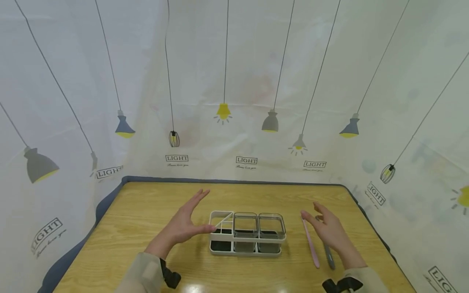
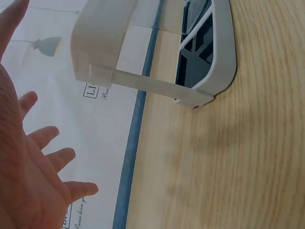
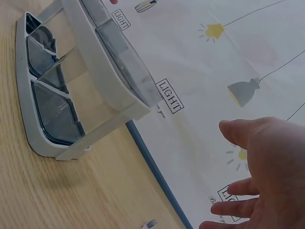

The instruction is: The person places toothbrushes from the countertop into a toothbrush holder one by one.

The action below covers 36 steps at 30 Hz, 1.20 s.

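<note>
- rack (image 1: pixel 246 254), one, pale, two-tiered: upright on the wooden table (image 1: pixel 249 276), between the hands; left section divided by a diagonal bar.
- cups (image 1: pixel 245 226), two, clear: side by side in the rack's middle and right places.
- left hand (image 1: pixel 182 223): spread wide, nothing held; thumb near the rack's left end, contact uncertain.
- right hand (image 1: pixel 328 228): loosely spread, nothing held; above the brushes.
- pink brush (image 1: pixel 311 247) and gray brush (image 1: pixel 329 257): lying right of the rack, apart.
- wall sheet (image 1: pixel 205 53): lamp print, behind.
</note>
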Each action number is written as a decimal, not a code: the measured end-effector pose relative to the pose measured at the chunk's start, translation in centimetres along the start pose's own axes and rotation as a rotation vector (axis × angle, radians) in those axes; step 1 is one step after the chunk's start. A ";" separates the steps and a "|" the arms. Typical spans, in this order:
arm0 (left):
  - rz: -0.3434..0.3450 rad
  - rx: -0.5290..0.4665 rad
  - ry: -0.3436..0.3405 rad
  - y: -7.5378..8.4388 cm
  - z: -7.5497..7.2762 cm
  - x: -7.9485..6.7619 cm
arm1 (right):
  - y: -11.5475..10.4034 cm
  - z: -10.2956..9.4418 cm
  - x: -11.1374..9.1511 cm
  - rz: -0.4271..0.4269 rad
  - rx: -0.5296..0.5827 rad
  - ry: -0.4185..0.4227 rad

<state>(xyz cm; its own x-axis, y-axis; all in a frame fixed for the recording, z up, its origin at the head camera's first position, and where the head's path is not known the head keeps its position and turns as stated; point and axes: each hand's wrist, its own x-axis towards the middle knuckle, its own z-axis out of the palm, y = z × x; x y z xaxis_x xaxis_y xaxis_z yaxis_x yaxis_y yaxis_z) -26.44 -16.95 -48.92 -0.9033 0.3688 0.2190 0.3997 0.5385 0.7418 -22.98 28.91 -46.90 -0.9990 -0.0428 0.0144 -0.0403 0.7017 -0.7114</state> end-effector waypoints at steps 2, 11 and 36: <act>0.008 -0.038 -0.003 -0.2 0.1 0.0 | 0.3 0.1 0.2 0.023 0.008 -0.004; 0.030 -0.125 -0.043 -0.9 0.6 0.2 | 1.8 1.0 1.2 0.085 0.004 0.002; 0.054 -0.318 -0.177 -1.9 2.0 1.2 | 4.5 3.2 3.5 0.093 -0.070 0.022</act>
<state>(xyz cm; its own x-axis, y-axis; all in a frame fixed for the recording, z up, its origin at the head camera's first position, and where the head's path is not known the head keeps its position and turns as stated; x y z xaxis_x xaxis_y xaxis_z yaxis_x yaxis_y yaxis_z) -27.94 -15.99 -51.35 -0.8305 0.5302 0.1706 0.3524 0.2630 0.8981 -26.64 29.69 -52.30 -0.9986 0.0399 -0.0334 0.0520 0.7500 -0.6594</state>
